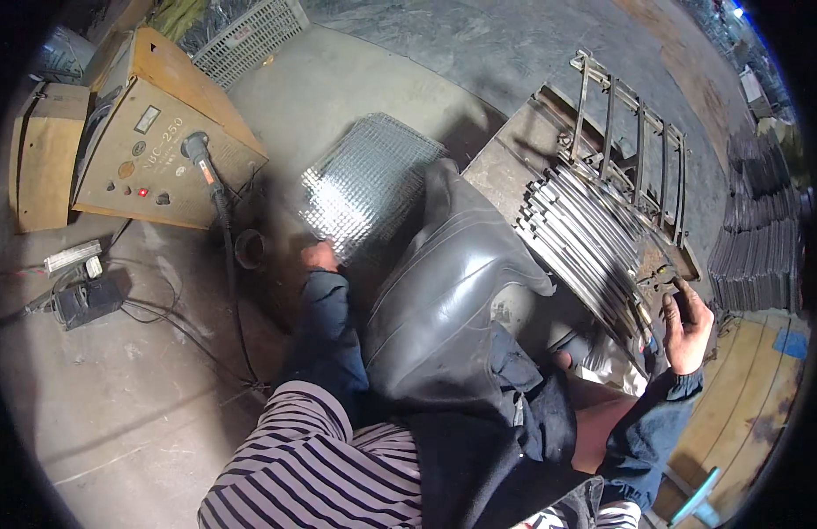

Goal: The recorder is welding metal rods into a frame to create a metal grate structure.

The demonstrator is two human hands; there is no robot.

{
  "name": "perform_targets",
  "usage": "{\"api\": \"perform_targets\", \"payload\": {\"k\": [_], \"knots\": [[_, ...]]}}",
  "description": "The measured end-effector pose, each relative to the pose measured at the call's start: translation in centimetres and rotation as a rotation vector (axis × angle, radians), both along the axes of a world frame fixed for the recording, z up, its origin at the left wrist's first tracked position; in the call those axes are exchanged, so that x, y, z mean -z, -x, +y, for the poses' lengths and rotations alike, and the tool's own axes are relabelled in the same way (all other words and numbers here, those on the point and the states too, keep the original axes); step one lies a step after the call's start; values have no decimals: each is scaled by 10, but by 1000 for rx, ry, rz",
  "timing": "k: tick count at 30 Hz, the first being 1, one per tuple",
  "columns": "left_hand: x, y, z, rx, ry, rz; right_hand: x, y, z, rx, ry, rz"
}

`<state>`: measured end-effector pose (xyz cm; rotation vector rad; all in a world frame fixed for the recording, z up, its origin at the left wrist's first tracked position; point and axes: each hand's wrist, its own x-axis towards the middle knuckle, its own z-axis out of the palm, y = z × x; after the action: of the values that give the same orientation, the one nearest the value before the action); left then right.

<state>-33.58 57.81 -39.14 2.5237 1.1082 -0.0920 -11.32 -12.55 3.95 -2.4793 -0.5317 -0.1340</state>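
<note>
My left hand [320, 257] is closed at the near corner of a stack of shiny wire mesh sheets [373, 181]; its fingertips are hidden. My right hand [688, 330] is held with thumb and forefinger apart, and nothing shows between them. It is beside the near right corner of a metal tray [501, 159]. On that tray lies a bundle of thin metal bars [576, 234], with a ladder-like metal frame [639, 132] along the far right side. A glossy dark grey apron-like cover [448, 282] drapes over my leg between the mesh and the bars.
An orange-brown welding machine [157, 154] with a thick black cable [225, 256] stands at the left. Behind it is a grey plastic crate [250, 40]. A small black box [87, 300] with wires lies on the floor. Dark stacked sheets [761, 229] and wooden boards [735, 388] are at the right.
</note>
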Motion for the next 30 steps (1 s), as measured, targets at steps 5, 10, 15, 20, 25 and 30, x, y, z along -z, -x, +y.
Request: {"api": "perform_targets", "payload": {"k": [5, 10, 15, 20, 25, 30], "knots": [[-157, -83, -38, -287, -66, -612, -30, 18, 7, 0, 105, -86], [-167, -100, 0, -464, 408, -715, -41, 24, 35, 39, 89, -3], [-114, 0, 128, 28, 239, -662, -36, 34, 29, 2, -24, -60], [-189, -41, 17, -411, -167, -272, -24, 49, 4, 74, 98, -106], [-426, -40, -21, -277, -1067, -321, -32, 53, -2, -1, 9, -294], [-551, -98, -160, -140, -348, -1180, -32, 31, 30, -175, -140, -307]]}}
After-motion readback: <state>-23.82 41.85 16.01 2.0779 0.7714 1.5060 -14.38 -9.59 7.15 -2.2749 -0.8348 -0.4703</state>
